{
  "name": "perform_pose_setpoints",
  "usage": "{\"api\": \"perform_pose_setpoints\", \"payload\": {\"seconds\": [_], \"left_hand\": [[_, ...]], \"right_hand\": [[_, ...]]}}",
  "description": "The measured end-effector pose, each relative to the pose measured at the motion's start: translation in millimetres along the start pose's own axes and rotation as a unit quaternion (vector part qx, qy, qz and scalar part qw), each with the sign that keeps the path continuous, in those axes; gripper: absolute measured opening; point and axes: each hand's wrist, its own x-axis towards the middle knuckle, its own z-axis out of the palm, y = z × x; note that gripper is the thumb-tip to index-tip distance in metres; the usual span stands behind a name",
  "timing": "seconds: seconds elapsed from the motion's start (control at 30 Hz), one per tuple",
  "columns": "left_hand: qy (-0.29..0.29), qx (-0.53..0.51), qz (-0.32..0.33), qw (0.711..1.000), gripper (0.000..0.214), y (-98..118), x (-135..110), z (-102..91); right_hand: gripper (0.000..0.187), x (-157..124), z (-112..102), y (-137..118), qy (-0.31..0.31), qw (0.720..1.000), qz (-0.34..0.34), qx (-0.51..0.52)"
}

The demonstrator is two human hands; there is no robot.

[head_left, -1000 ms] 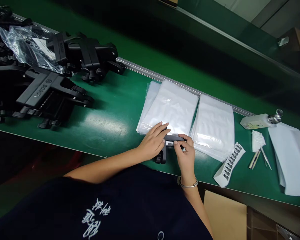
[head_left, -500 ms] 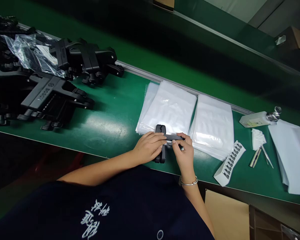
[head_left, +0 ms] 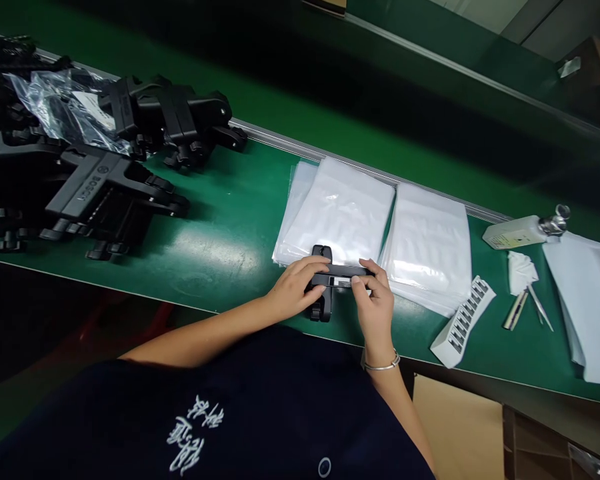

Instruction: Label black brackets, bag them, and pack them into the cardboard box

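Note:
A black plastic clamp-like bracket [head_left: 322,308] lies across the bench in front of me, its crossbar running to the right. My left hand [head_left: 296,288] grips the bar's left part between thumb and fingers. At the other end, my right hand [head_left: 375,299] pinches the bar, its thumb at the edge of a small silvery-white label [head_left: 341,282] on the near side. Just behind the bracket is a stack of clear plastic bags [head_left: 343,207].
Similar black brackets [head_left: 87,187] pile up at left with a crumpled clear bag [head_left: 65,107]. Right of my hands are more bags [head_left: 427,247], a white slotted block [head_left: 463,323], a pump bottle [head_left: 517,233], a tissue [head_left: 523,272], tweezers [head_left: 540,308] and white sheets [head_left: 585,307].
My left fingers have drawn back left along the bar, uncovering more of the label. My right hand has shifted slightly right. The whole view has also moved a little.

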Motion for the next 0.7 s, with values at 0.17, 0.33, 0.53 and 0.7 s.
{"api": "perform_pose_setpoints", "payload": {"seconds": [0.17,0.33,0.53,0.7], "left_hand": [[-0.005,-0.014,-0.017,1.0,0.026,0.1,-0.1,0.4],[-0.017,-0.008,-0.026,0.999,0.027,0.8,-0.1,0.2],[-0.015,-0.005,-0.03,0.999,0.026,1.1,-0.5,0.9],[-0.008,-0.004,-0.024,1.0,0.026,2.9,-0.1,0.3]], "right_hand": [[0.027,-1.4,5.8,-1.1,-0.013,0.999,-0.001,-0.032],[0.026,-1.1,7.0,-0.7,-0.016,0.999,-0.002,-0.046],[0.025,-0.6,7.3,-1.2,-0.018,0.999,0.004,-0.051],[0.026,-0.6,7.4,-1.4,-0.014,0.998,-0.002,-0.053]]}}
